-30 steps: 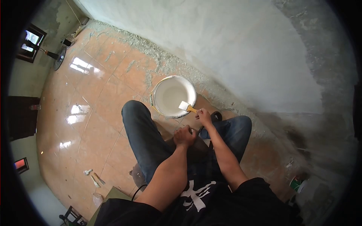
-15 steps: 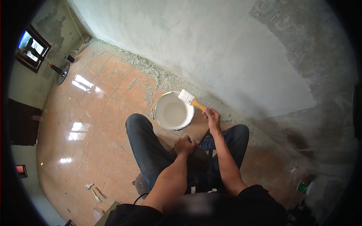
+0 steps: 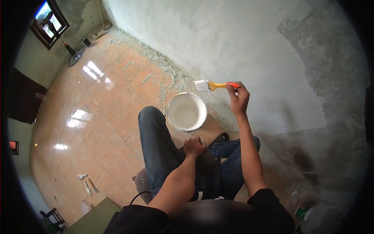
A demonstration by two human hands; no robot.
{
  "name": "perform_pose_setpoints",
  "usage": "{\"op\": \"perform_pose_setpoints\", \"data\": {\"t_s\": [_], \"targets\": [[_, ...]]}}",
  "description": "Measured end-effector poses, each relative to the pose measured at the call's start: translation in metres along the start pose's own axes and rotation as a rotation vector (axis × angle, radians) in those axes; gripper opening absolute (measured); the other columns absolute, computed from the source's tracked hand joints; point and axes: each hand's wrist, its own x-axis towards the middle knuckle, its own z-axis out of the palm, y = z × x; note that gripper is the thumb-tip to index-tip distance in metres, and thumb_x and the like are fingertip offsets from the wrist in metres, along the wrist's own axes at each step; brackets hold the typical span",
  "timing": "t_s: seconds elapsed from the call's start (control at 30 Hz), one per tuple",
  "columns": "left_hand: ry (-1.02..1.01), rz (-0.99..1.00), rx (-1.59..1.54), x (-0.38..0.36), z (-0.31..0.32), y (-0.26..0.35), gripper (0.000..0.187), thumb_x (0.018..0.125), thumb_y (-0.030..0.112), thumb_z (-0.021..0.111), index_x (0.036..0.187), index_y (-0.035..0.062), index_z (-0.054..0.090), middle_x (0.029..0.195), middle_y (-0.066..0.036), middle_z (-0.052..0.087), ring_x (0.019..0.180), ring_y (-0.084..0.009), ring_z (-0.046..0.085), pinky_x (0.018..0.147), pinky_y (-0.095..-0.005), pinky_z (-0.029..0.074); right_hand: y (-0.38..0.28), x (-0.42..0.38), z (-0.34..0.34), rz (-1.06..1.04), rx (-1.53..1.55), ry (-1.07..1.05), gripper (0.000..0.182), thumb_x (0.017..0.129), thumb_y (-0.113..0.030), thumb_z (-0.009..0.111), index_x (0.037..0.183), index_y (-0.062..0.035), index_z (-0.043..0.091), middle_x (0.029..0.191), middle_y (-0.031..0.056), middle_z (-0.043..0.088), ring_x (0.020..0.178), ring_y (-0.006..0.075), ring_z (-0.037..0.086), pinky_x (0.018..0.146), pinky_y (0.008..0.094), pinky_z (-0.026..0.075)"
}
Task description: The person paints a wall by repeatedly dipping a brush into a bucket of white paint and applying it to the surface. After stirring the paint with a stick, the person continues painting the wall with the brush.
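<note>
Pinched in the fingers of my right hand (image 3: 239, 97) is a paintbrush (image 3: 218, 85) with a yellow handle, a red end and white-coated bristles. Its bristles point left, toward the wall's foot, above and to the right of a bucket (image 3: 166, 111). This round bucket stands on the floor in front of my knees and holds whitish liquid. My left hand (image 3: 194, 147) rests near my lap with its fingers curled in; whether anything is inside them is hidden.
Ahead and to the right rises a wall (image 3: 249, 46), partly pale and partly rough grey. Scraped debris (image 3: 171, 74) lies along its foot. Several small tools (image 3: 87, 185) lie on the tiled floor at left. A fan (image 3: 74, 54) stands farther back, and a green container (image 3: 302, 210) is at lower right.
My right hand has lifted the paintbrush up and right, off the bucket's rim, and turned it nearly level. My left hand stays near my lap. The view has shifted slightly.
</note>
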Motion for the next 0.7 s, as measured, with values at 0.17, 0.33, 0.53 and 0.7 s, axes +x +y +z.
{"op": "perform_pose_setpoints", "data": {"t_s": [0.17, 0.33, 0.53, 0.7], "targets": [[0.021, 0.015, -0.022, 0.001, 0.004, -0.003, 0.029, 0.073, 0.035, 0.057, 0.084, 0.0104, 0.066, 0.084, -0.016, 0.066, 0.085, -0.0313, 0.063, 0.084, -0.0392, 0.045, -0.029, 0.027, 0.007, -0.143, -0.067, -0.084, 0.020, 0.084, -0.020, 0.065, 0.079, -0.0012, 0.066, 0.069, 0.0049, 0.059, 0.059, 0.0149, 0.052, 0.053, 0.0260, 0.040], [0.013, 0.001, -0.014, 0.002, 0.004, -0.003, 0.028, 0.073, 0.035, 0.057, 0.083, 0.0104, 0.066, 0.085, -0.016, 0.066, 0.086, -0.0311, 0.063, 0.084, -0.0390, 0.045, -0.040, 0.035, 0.008, -0.127, -0.085, -0.081, 0.018, 0.084, -0.018, 0.065, 0.077, -0.0010, 0.065, 0.066, 0.0044, 0.056, 0.056, 0.0145, 0.049, 0.051, 0.0265, 0.038], [0.020, 0.032, 0.027, -0.001, 0.007, -0.003, 0.030, 0.073, 0.037, 0.057, 0.083, 0.0100, 0.066, 0.081, -0.014, 0.066, 0.084, -0.0280, 0.064, 0.081, -0.0393, 0.045, 0.017, -0.003, 0.048, -0.056, -0.112, -0.087, 0.016, 0.083, -0.015, 0.065, 0.079, 0.0001, 0.063, 0.068, 0.0069, 0.055, 0.055, 0.0165, 0.049, 0.051, 0.0280, 0.039], [0.032, 0.024, 0.004, 0.001, 0.007, -0.003, 0.029, 0.073, 0.036, 0.057, 0.081, 0.0097, 0.066, 0.080, -0.014, 0.066, 0.084, -0.0284, 0.063, 0.081, -0.0394, 0.044, 0.050, -0.027, 0.075, -0.007, -0.113, -0.153, 0.015, 0.082, -0.015, 0.065, 0.079, 0.0003, 0.062, 0.071, 0.0104, 0.057, 0.059, 0.0236, 0.054, 0.055, 0.0321, 0.042]]}}
